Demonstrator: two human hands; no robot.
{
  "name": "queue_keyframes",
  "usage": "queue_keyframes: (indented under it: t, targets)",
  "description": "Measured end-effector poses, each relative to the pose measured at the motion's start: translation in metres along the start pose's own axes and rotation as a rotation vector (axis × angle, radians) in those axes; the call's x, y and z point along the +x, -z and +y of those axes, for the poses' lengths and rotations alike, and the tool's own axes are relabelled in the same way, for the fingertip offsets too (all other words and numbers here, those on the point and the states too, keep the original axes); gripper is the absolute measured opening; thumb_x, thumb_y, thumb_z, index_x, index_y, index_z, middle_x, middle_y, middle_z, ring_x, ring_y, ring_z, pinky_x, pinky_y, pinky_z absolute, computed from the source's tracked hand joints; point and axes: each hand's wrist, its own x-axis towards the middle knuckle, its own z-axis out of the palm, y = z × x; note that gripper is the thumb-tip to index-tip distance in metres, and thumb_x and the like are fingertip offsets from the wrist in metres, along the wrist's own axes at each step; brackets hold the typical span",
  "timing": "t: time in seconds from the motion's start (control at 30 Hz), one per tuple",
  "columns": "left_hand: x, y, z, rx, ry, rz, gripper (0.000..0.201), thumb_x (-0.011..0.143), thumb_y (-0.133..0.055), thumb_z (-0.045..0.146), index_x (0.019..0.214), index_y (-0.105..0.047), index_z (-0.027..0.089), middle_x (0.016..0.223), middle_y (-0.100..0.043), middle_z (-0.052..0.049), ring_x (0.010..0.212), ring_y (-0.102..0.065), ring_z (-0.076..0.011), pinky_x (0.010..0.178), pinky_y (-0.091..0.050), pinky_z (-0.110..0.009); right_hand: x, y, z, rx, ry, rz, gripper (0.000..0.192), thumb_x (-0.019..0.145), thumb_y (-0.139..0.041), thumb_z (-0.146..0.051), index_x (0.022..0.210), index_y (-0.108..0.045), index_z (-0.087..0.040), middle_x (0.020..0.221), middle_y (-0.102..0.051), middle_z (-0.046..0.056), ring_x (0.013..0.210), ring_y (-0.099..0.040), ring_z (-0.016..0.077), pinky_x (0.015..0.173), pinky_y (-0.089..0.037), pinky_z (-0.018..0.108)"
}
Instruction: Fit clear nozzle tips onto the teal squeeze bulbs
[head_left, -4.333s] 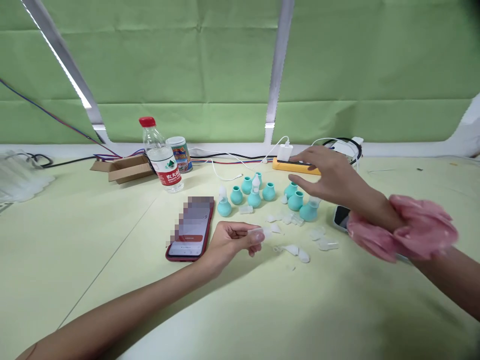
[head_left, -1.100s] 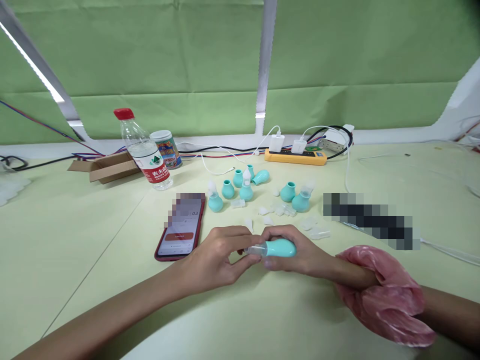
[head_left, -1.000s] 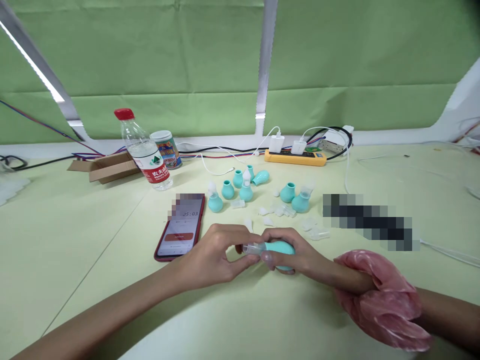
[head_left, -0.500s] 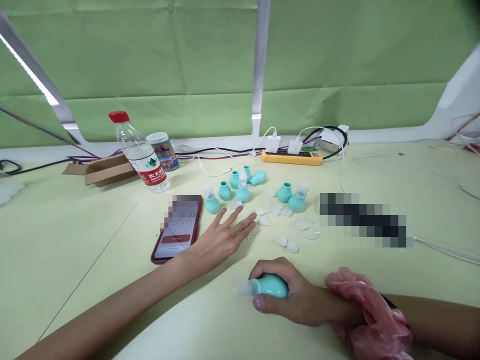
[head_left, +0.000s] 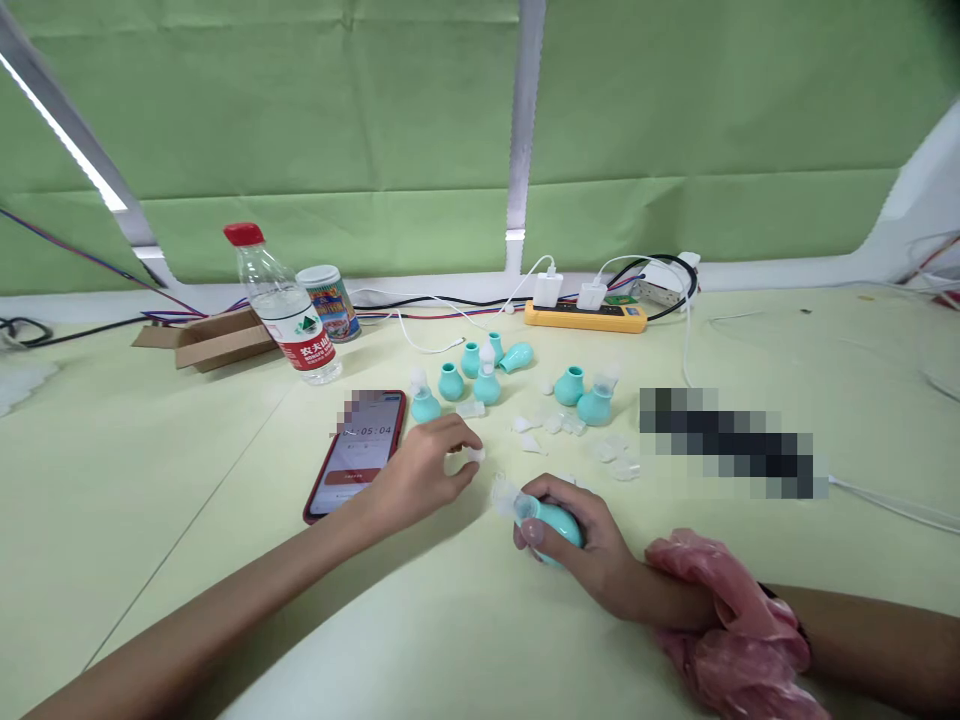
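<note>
Biggest first: green sheeting (head_left: 315, 120) behind, then the pale yellow table (head_left: 112, 450). On it, toward the left rear, a red-capped bottle (head_left: 304, 335) in front of a printed can (head_left: 334, 305); yellow power strip (head_left: 581, 317) at the back edge.

Dark-red-cased phone (head_left: 360, 470) lies face up, just beside the left forearm.

Right hand (head_left: 600, 560), a pink plastic cuff (head_left: 739, 600) at its wrist, is wrapped round a teal bulb (head_left: 559, 525), tilted, neck toward the left hand. Clear tube (head_left: 505, 493) sits at the neck, outer end blurred; how deep it is seated cannot be told.

Left hand (head_left: 431, 460), thumb and forefinger drawn narrow, seems to pinch a small pale piece (head_left: 475, 455), apart from the tube.

Beyond: other teal bulbs (head_left: 450, 382), most upright, some topped, one on its side. Clear pieces (head_left: 574, 423) scattered nearer.

On handling, a judgement: hold the bulb snugly below the neck without squashing it, since soft walls could let the tube skew. Pinch the small piece by its edge, face visible. Line tube and piece up straight, pressing evenly; slick plastic may slip sideways
</note>
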Motion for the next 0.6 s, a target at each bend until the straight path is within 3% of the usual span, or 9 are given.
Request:
queue_keyframes:
  t: [0.13,0.23,0.37,0.6]
  targets:
    - [0.001,0.023,0.007,-0.649,0.175,0.009,0.012,0.067,-0.063,0.019,0.075,-0.056,0.013,0.073,-0.056,-0.001,0.068,-0.055,-0.0118,0.064,-0.049,-0.024,-0.001,0.001,0.0,0.017,0.003,-0.006,0.026,0.078,-0.047,-0.044,0.077,-0.045,-0.018,0.065,-0.048,-0.001,0.057,-0.041,0.0092,0.055,-0.036,0.023]
    - [0.001,0.03,0.011,-0.924,0.226,-0.076,0.018,0.064,-0.066,0.017,0.081,-0.06,0.014,0.075,-0.058,-0.001,0.07,-0.055,-0.0109,0.064,-0.048,-0.021,-0.003,0.001,0.001,0.01,-0.012,0.001,0.027,0.078,-0.047,-0.045,0.078,-0.045,-0.018,0.066,-0.047,-0.001,0.058,-0.04,0.0094,0.055,-0.035,0.023]
    - [-0.001,0.029,0.011,-1.049,0.281,-0.215,0.016,0.063,-0.068,0.015,0.078,-0.064,0.013,0.074,-0.061,-0.002,0.067,-0.057,-0.0101,0.064,-0.048,-0.02,-0.002,0.0,0.002,0.016,-0.014,-0.003,0.027,0.078,-0.046,-0.046,0.078,-0.045,-0.018,0.065,-0.046,-0.001,0.057,-0.04,0.0093,0.055,-0.034,0.023]
    - [-0.001,0.03,0.014,-1.052,0.299,-0.245,0.014,0.061,-0.069,0.012,0.074,-0.066,0.013,0.072,-0.063,-0.001,0.065,-0.058,-0.0099,0.061,-0.048,-0.018,-0.002,0.0,0.001,-0.006,-0.059,0.001,0.029,0.077,-0.047,-0.046,0.076,-0.045,-0.018,0.064,-0.045,-0.002,0.058,-0.04,0.0096,0.056,-0.034,0.023]
